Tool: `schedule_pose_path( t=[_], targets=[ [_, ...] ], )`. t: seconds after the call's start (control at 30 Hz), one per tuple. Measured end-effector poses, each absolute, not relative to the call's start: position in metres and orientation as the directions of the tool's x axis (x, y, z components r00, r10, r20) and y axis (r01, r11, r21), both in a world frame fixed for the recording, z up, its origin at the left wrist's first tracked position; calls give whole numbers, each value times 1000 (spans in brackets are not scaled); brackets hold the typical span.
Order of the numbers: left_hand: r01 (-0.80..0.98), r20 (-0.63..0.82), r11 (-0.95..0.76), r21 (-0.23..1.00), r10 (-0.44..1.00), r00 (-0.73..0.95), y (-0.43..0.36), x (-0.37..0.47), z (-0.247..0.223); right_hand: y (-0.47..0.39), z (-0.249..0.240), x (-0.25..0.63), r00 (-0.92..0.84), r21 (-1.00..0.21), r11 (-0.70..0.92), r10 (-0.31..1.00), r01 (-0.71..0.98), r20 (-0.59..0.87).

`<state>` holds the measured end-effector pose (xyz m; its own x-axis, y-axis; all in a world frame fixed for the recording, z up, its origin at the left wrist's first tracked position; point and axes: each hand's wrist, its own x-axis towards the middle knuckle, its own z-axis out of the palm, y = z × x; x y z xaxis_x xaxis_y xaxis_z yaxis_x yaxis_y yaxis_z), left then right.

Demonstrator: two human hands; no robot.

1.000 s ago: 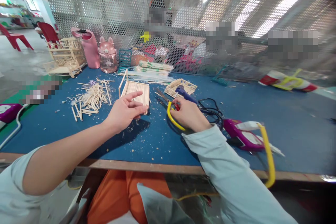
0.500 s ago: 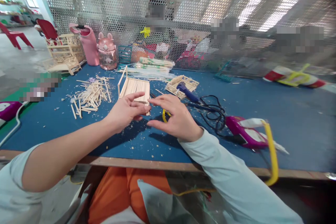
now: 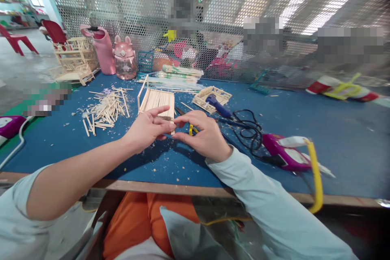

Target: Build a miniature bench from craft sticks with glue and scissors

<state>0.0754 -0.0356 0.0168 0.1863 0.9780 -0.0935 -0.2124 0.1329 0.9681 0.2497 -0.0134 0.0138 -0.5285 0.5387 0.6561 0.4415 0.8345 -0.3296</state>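
Note:
A small model made of pale wooden sticks point(image 3: 158, 100), with a slatted panel and a thin upright frame at its left, is in front of me. My left hand point(image 3: 148, 130) is closed at its near edge, index finger extended over the slats. At the panel's near right corner a short stick end point(image 3: 173, 128) shows between the hands. My right hand point(image 3: 204, 133) has thumb and fingertips curled around that stick end. Yellow-handled scissors point(image 3: 191, 130) lie partly hidden behind my right hand.
Loose sticks point(image 3: 111, 109) lie in a pile on the left. To the right are a blue glue gun point(image 3: 217, 105) resting at a small stick frame point(image 3: 202, 99), its black cord point(image 3: 248, 130) and a purple-and-white device point(image 3: 288, 154). Bottles point(image 3: 124, 59) stand by the mesh partition point(image 3: 219, 65).
My right hand's thumb and fingers have closed in from a wide spread onto the stick end at the panel's corner. My left hand has barely moved.

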Motion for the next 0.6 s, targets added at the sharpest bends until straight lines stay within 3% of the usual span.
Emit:
schedule_pose_path(
  t=[0.37, 0.6],
  targets=[
    [-150, -88, 114, 982, 982, 170, -37, 75, 20, -15, 11, 249, -542, -295, 825, 546, 482, 639],
    [-169, -79, 120, 978, 969, 233, -36, 74, 19, -16, 10, 244, -551, -223, 880, 442, 419, 708]
  ],
)
